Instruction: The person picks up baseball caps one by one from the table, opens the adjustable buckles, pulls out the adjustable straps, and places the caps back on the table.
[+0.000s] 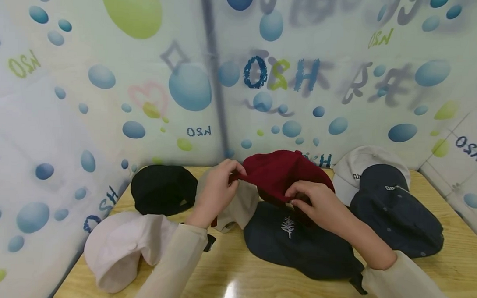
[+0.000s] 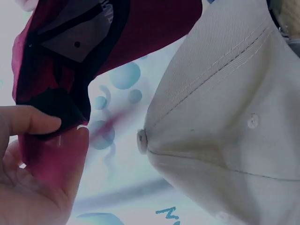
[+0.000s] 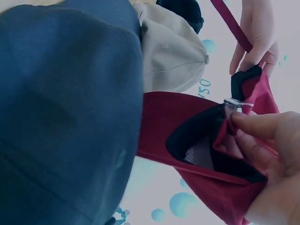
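Both hands hold a dark red baseball cap [image 1: 283, 170] above the other caps. My left hand [image 1: 217, 187] pinches its back edge between thumb and fingers, on the left side. On the right side, the thumb and fingers of my right hand [image 1: 319, 202] pinch the edge beside a small metal buckle [image 3: 233, 103]. A loose red strap [image 3: 229, 23] stretches away past the left hand in the right wrist view. The dark sweatband [image 2: 115, 42] inside the cap shows in the left wrist view.
A beige cap [image 1: 236, 210] and a navy cap with white lettering [image 1: 267, 233] lie below the hands. On the wooden table [image 1: 202, 275] also rest a black cap [image 1: 162, 190], a pale pink cap [image 1: 113, 245], a white cap [image 1: 344, 170] and another navy cap [image 1: 401, 220].
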Tool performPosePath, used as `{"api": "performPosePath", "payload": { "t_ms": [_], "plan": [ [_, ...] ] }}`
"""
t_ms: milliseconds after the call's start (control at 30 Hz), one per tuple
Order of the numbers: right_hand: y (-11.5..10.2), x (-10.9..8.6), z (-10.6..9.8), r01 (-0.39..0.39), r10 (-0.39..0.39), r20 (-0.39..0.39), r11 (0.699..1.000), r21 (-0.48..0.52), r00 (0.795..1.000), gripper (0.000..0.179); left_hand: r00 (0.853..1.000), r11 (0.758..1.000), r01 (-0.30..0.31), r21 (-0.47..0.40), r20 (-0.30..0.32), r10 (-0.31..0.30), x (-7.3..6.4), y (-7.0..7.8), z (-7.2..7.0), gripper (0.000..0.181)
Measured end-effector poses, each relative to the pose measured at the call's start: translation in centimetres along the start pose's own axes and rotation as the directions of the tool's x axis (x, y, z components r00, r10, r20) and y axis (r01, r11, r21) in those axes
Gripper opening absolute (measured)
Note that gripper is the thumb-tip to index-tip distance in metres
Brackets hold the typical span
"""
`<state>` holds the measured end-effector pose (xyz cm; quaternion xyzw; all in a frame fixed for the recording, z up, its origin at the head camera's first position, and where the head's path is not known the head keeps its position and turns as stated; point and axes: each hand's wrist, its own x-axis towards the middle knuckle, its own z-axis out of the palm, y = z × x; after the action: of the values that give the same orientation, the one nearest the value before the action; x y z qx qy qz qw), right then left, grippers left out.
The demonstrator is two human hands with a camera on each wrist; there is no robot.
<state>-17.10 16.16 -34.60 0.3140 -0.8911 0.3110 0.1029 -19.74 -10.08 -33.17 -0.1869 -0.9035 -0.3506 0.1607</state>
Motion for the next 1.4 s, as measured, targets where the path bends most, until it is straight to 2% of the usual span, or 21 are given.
{"api": "performPosePath", "payload": {
  "t_ms": [133, 267, 400, 533, 633, 700, 767, 833, 933, 967, 1033, 1133, 1200, 1267, 1400],
  "plan": [
    [0.1, -0.3, 0.2, 0.012, -0.012, -0.009, 0.997, 0.076, 1.0, 0.024, 0.998, 0.998, 0.056, -0.016, 0.01, -0.056, 0.2, -0.2, -0.5, 0.021],
    [-0.3, -0.7, 0.4, 0.122, -0.122, -0.011, 0.986, 0.116, 0.992, 0.024, 0.996, 0.995, 0.092, -0.024, -0.017, -0.093, 0.9, -1.1, -1.5, 0.018],
    [-0.8, -1.0, 0.4, 0.249, -0.247, -0.045, 0.968, 0.034, 0.968, 0.025, 0.992, 0.993, 0.121, 0.004, -0.032, -0.121, 2.3, -2.4, -2.7, 0.016],
    [-1.1, -0.9, 0.5, 0.304, -0.304, -0.061, 0.953, -0.023, 0.951, 0.027, 0.989, 0.989, 0.146, 0.01, -0.018, -0.146, 3.6, -3.9, -3.7, 0.017],
    [-1.4, -0.8, 0.6, 0.357, -0.359, -0.077, 0.933, -0.037, 0.93, 0.015, 0.985, 0.984, 0.175, 0.022, -0.002, -0.175, 4.2, -5.0, -4.3, 0.018],
    [-1.7, -0.8, 0.6, 0.383, -0.385, -0.085, 0.923, -0.036, 0.919, 0.014, 0.978, 0.976, 0.207, 0.065, 0.02, -0.209, 4.5, -5.7, -4.8, 0.017],
    [-2.0, -0.9, 0.5, 0.396, -0.398, -0.083, 0.918, -0.03, 0.914, 0.017, 0.965, 0.958, 0.245, 0.15, 0.06, -0.256, 4.5, -6.5, -5.4, 0.015],
    [-2.1, -1.0, 0.2, 0.394, -0.395, -0.069, 0.919, -0.022, 0.916, 0.015, 0.946, 0.919, 0.272, 0.286, 0.098, -0.31, 4.4, -7.2, -6.3, 0.016],
    [-1.9, -1.3, -0.4, 0.388, -0.39, -0.06, 0.921, -0.033, 0.919, 0.015, 0.915, 0.825, 0.294, 0.482, 0.108, -0.389, 3.9, -8.1, -7.8, 0.027],
    [-1.7, -1.3, -0.6, 0.388, -0.39, -0.063, 0.921, -0.041, 0.919, 0.015, 0.909, 0.794, 0.298, 0.529, 0.096, -0.406, 3.7, -8.4, -8.3, 0.029],
    [-1.3, -1.5, -1.2, 0.385, -0.388, -0.073, 0.921, -0.056, 0.919, 0.017, 0.9, 0.759, 0.318, 0.568, 0.072, -0.431, 3.4, -8.7, -9.1, 0.031],
    [-0.5, -1.8, -2.0, 0.349, -0.355, -0.084, 0.934, -0.08, 0.931, 0.015, 0.896, 0.755, 0.335, 0.564, 0.057, -0.441, 3.0, -8.9, -10.0, 0.03],
    [0.1, -1.9, -2.6, 0.316, -0.325, -0.093, 0.943, -0.104, 0.941, 0.027, 0.898, 0.762, 0.336, 0.554, 0.056, -0.437, 2.9, -8.7, -10.3, 0.03],
    [0.8, -1.9, -3.2, 0.278, -0.291, -0.097, 0.952, -0.128, 0.952, 0.039, 0.901, 0.767, 0.331, 0.55, 0.057, -0.43, 2.7, -8.4, -10.5, 0.03],
    [2.4, -1.7, -4.7, 0.206, -0.23, -0.103, 0.957, -0.204, 0.968, 0.036, 0.914, 0.784, 0.304, 0.541, 0.067, -0.4, 2.4, -7.6, -10.3, 0.03]
  ]
}}
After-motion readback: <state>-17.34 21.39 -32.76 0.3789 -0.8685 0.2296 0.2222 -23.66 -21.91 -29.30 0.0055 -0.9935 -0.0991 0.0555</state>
